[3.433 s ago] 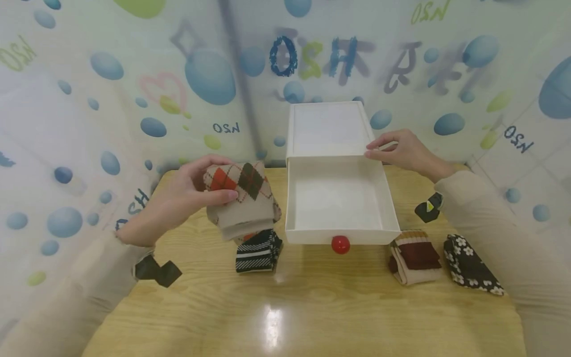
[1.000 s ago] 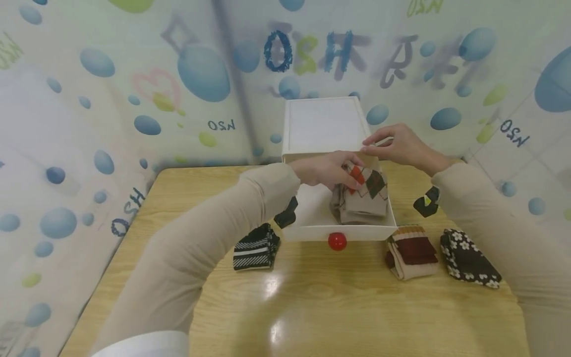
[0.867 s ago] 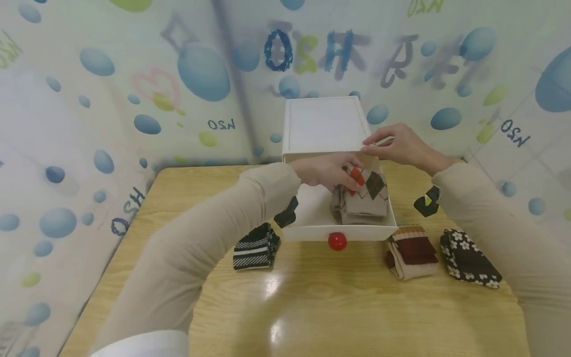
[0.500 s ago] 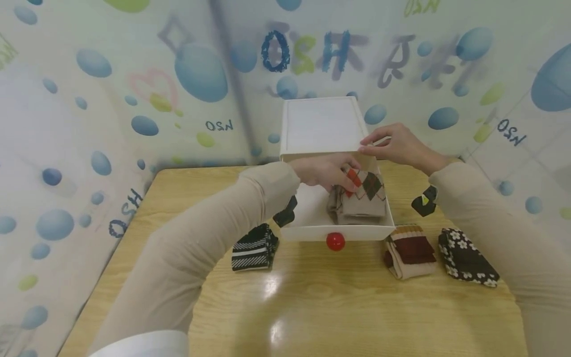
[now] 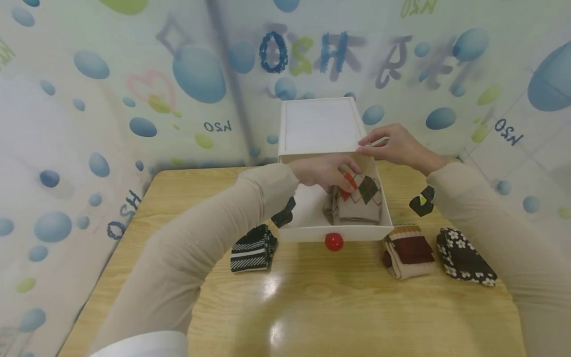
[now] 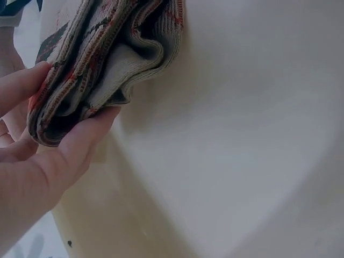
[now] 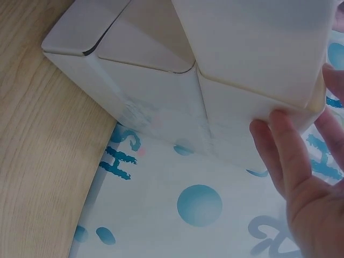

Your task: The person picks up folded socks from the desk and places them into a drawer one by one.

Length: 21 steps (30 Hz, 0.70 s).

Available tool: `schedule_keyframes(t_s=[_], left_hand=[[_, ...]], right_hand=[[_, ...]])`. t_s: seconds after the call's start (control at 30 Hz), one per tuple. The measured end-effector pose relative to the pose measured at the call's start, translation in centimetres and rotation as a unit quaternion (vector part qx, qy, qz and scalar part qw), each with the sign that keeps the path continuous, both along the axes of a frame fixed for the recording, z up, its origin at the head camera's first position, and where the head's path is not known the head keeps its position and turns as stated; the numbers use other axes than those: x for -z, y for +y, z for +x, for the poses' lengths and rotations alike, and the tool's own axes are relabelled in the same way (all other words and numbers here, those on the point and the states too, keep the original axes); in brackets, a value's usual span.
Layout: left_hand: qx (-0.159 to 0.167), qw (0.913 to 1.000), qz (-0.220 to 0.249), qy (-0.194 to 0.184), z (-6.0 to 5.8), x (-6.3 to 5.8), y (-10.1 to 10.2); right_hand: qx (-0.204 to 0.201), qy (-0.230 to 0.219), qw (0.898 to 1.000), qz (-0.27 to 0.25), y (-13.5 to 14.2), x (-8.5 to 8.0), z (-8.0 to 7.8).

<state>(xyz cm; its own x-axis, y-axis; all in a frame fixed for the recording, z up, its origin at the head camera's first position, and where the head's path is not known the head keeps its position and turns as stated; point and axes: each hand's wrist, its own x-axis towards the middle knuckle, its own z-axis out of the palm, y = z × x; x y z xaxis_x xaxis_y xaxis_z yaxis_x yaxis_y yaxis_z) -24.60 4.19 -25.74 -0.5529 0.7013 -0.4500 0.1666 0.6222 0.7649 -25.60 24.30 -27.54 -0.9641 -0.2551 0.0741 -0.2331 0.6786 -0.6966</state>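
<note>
My left hand (image 5: 327, 171) reaches into the pulled-out white drawer (image 5: 308, 210) and holds folded argyle socks (image 5: 359, 210), beige with red and green diamonds. In the left wrist view, thumb and fingers pinch the folded end of the socks (image 6: 105, 62), whose layers face the camera. The socks stand in the drawer's right half. My right hand (image 5: 397, 145) grips the front right corner of the white drawer box (image 5: 323, 126). In the right wrist view, two fingertips press the side of the box (image 7: 236, 107), with the thumb around its front edge.
A red knob (image 5: 334, 241) sticks out from the drawer front. Black-and-white striped socks (image 5: 254, 250) lie left of it on the wooden table (image 5: 339, 307). Maroon-and-beige folded socks (image 5: 409, 250) and black flowered socks (image 5: 465, 258) lie to the right. A patterned wall sheet (image 5: 192, 119) hangs behind.
My left hand has carried the argyle socks from the table's left side rightward into the drawer. Lately they have only shifted a little. My right hand keeps its place at the box corner.
</note>
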Motion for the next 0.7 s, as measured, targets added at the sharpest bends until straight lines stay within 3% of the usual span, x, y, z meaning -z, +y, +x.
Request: schedule_keyframes(t_s=[0.3, 0.7], left_hand=[[0.013, 0.9992, 0.012, 0.036, -0.4, -0.1, 0.1], [0.006, 0.9968, 0.037, 0.07, -1.0, -0.8, -0.8]], right_hand=[[0.0, 0.002, 1.0, 0.002, -0.1, -0.1, 0.1], [0.002, 0.0, 1.0, -0.002, -0.1, 0.1, 0.0]])
